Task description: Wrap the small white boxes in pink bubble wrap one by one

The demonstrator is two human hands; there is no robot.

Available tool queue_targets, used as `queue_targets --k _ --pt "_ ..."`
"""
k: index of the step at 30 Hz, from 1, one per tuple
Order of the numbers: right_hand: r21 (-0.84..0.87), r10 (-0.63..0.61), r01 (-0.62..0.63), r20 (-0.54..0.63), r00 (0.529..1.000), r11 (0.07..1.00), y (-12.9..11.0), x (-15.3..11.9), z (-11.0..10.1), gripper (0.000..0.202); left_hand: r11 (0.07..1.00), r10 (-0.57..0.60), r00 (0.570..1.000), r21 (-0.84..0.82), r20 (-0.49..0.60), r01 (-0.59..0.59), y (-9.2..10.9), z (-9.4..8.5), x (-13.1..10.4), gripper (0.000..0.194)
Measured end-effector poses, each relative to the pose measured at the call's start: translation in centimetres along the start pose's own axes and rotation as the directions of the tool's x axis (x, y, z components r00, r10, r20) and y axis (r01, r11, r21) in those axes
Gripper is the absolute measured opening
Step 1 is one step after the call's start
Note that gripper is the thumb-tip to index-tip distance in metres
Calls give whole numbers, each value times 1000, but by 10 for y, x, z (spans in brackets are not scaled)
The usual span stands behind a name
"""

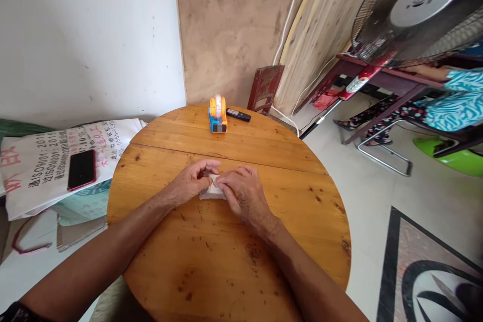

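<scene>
A small whitish packet (pixel 215 191) in what looks like clear plastic lies on the round wooden table (pixel 181 256). My left hand (pixel 194 178) grips its left side, thumb on top and fingers curled. Over its right side bends my right hand (pixel 243 191), with thumb and fingertips pinching near the top. Both hands partly cover the packet, so its contents cannot be made out. Beyond my hands stands an orange and blue tape dispenser (pixel 218 114) carrying a roll of clear tape.
Beside the dispenser is a black remote control (pixel 238 114). A phone (pixel 82 170) rests on printed white sacks (pixel 116 141) left of the table. Behind it stands a wooden chair (pixel 265 88). At right are a floor fan (pixel 418 5) and a seated person (pixel 456 100) at a desk.
</scene>
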State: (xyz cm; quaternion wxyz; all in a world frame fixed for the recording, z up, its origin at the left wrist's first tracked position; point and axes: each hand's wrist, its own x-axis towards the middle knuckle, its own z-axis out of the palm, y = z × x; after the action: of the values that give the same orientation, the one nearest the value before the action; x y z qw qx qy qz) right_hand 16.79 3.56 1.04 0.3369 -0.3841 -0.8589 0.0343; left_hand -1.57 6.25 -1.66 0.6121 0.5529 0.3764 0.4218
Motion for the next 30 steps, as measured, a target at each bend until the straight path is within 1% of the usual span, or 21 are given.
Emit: queue_targets --k 6,11,16,21,23,26,28,30 --pt "-64 -23 23 -2 1000 998 0 -3 1 14 1000 -15 1000 -9 19 15 2 1 -1 43" --pt "-118 -83 81 -14 996 990 -1 -5 2 15 999 -19 1000 -37 13 19 5 1 -3 44" --pt "-163 -93 97 30 995 982 -2 -7 1 19 1000 -18 1000 -20 14 18 2 0 -2 43" --pt "-205 -124 129 36 992 970 -4 -5 1 18 1000 -17 1000 -17 15 17 3 0 -1 43" --pt "-214 -124 125 16 992 969 -5 -4 2 17 1000 -13 1000 -21 18 13 3 0 -2 42" --pt "-215 -94 86 -26 995 973 -5 -4 3 15 1000 -14 1000 -13 25 14 3 0 -2 43" --pt "-201 -77 68 -37 996 977 -4 -4 3 15 999 -21 1000 32 11 21 3 0 -2 45" --pt "-171 -62 54 -44 997 984 -2 -5 3 14 994 -35 999 100 -26 37 3 -1 -2 47"
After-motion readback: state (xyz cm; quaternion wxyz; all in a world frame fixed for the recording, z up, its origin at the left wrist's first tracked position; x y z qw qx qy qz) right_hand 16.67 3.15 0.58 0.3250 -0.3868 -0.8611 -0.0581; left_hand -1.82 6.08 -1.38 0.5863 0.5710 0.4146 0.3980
